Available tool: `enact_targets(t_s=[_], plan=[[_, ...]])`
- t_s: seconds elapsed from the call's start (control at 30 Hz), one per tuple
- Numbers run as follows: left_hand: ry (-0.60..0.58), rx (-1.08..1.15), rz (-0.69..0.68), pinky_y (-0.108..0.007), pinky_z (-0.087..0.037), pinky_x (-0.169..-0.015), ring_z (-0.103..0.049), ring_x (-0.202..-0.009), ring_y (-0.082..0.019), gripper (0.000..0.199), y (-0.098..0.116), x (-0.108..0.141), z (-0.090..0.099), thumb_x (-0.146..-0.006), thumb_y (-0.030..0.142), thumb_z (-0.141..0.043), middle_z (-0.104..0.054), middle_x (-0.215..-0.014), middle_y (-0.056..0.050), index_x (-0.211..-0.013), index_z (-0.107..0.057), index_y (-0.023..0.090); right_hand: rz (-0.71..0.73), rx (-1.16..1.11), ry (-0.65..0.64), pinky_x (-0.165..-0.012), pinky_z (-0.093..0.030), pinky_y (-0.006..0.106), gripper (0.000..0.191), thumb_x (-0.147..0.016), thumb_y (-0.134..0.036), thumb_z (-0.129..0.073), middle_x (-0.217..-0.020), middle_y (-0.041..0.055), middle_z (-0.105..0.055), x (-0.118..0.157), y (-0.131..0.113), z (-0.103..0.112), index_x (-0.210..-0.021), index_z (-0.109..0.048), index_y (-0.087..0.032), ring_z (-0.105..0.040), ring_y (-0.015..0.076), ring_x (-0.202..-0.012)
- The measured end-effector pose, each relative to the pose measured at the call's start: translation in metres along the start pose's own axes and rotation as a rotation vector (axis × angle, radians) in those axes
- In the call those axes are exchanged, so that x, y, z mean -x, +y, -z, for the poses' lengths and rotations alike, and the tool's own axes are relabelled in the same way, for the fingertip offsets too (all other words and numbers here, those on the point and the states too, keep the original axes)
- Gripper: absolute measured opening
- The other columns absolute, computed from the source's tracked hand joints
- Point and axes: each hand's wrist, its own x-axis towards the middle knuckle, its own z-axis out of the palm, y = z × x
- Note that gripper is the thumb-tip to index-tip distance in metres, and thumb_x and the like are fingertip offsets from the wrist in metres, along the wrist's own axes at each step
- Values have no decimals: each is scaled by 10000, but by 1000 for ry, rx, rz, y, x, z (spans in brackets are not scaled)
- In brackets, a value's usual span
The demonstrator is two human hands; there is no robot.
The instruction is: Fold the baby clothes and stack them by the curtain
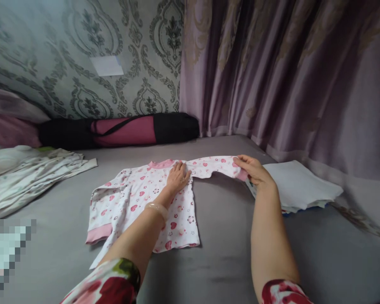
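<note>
A small white long-sleeved shirt [145,198] with pink collar, pink cuffs and a print of hearts and flowers lies spread on a grey bed sheet [221,236]. My left hand [178,176] rests flat on it near the right shoulder, fingers stretched out. Out at the right, my right hand [252,169] pinches the end of one sleeve [215,166] by its pink cuff, and that sleeve is drawn out straight sideways. The other sleeve [103,211] hangs down at the left, bent toward the bottom hem.
Just beyond my right hand lies a stack of folded white cloth [300,183]. Crumpled pale fabric [34,177] is at the left. A long black and maroon bag [126,131] lies along the patterned wall [148,76]. Purple curtains [266,71] hang at the right.
</note>
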Motion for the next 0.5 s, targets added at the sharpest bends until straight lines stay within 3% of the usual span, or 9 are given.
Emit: enact_targets(t_s=[0.13, 0.23, 0.3, 0.4, 0.5], plan=[[-19, -13, 6, -409, -303, -1123, -367, -1362, -270, 473, 2, 0, 3, -971, 417, -361, -437, -1459, -145, -1342, -449, 137, -51, -205, 13, -633, -561, 229, 313, -663, -257, -777, -849, 20, -708, 3, -3, 4, -949, -656, -211, -671, 138, -708], [-31, -18, 13, -410, -294, -1131, -353, -1375, -275, 491, 3, 0, 4, -974, 426, -355, -427, -1469, -147, -1353, -442, 128, -41, -249, 3, -636, -573, 235, 424, -652, -174, -742, -908, 2, -697, 6, -1, 9, -1056, -630, -237, -677, 137, -743], [-27, -18, 11, -411, -296, -1130, -354, -1374, -274, 499, 3, 1, 4, -973, 429, -353, -429, -1467, -152, -1355, -442, 121, 6, -226, 78, -626, -571, 231, 491, -638, -141, -729, -928, -14, -683, 2, 1, 12, -1099, -603, -255, -673, 134, -747], [-18, -16, 4, -410, -306, -1123, -363, -1367, -274, 500, 3, 1, 3, -971, 426, -354, -441, -1456, -155, -1354, -446, 116, 47, -41, 274, -626, -561, 226, 505, -641, -103, -695, -928, -10, -673, -15, 3, 21, -1115, -582, -238, -669, 136, -750], [-29, -13, 11, -422, -305, -1123, -358, -1372, -289, 523, 4, 0, 4, -972, 436, -343, -424, -1472, -163, -1367, -442, 108, 26, 342, 427, -695, -561, 261, 480, -654, -48, -638, -946, 36, -687, -38, 0, 33, -1112, -602, -185, -678, 173, -822]])
